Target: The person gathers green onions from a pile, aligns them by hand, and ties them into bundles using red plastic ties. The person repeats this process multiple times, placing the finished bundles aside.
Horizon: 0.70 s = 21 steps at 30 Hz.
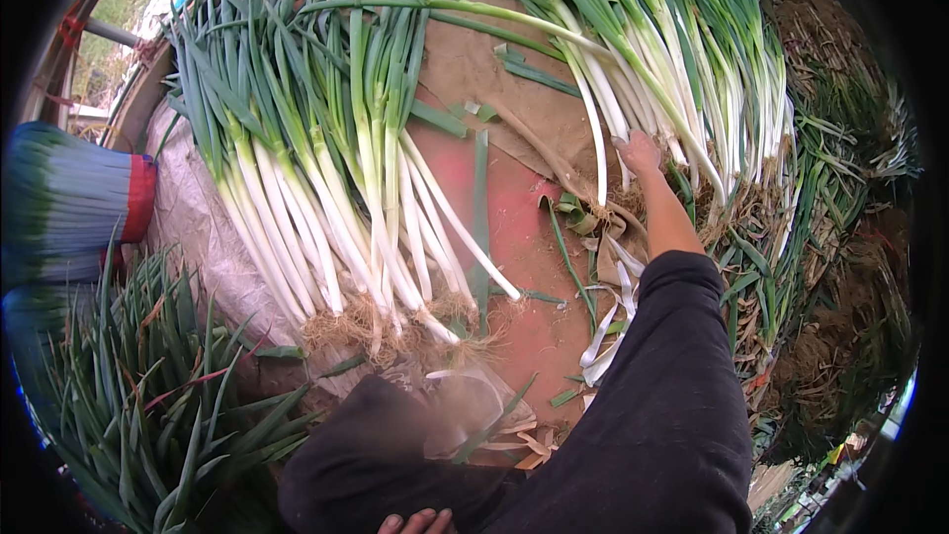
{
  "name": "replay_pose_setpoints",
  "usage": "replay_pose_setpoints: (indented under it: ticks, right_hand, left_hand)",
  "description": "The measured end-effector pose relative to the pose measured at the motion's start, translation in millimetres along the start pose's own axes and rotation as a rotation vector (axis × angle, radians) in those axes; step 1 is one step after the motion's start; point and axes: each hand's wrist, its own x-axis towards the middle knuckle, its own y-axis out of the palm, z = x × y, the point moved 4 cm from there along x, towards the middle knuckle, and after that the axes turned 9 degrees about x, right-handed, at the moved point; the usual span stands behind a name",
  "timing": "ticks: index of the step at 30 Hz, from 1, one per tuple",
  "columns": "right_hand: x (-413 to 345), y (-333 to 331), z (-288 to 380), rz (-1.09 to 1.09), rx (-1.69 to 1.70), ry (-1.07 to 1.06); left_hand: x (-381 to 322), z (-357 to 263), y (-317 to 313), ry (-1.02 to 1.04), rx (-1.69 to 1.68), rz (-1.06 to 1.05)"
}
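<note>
Long green onions with white stalks and fringed roots lie in two spreads. My right hand (640, 153) reaches into the right spread (671, 52), its fingertips against the white stalks; whether they close on one is not clear. One long green onion (511, 13) lies bent across the top of that spread, its leaves stretching left. The left spread (319, 215) lies with leaves away from me and roots near my dark-clothed knee. Of my left hand (419, 523), only fingertips show at the bottom edge, against dark cloth; what it holds cannot be seen.
Bundles with red bands (141, 196) stand at far left, above a leafy green heap (170, 400). White strips (614, 326) and leaf scraps lie on the reddish surface (519, 237). Soil-covered plants (838, 289) are piled at right. A metal rail (111, 33) crosses upper left.
</note>
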Motion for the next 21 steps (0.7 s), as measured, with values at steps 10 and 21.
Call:
replay_pose_setpoints:
  ticks: [10,21]
  right_hand:
    - [-246.8,9.6,69.5,0.889,1.263,0.131]
    - [-541.3,40.8,163.6,1.45,1.16,-0.195]
  left_hand:
    - [-14.6,11.4,-8.5,-0.043,-0.013,0.062]
    - [-33.9,26.9,17.9,-0.412,-0.492,-0.053]
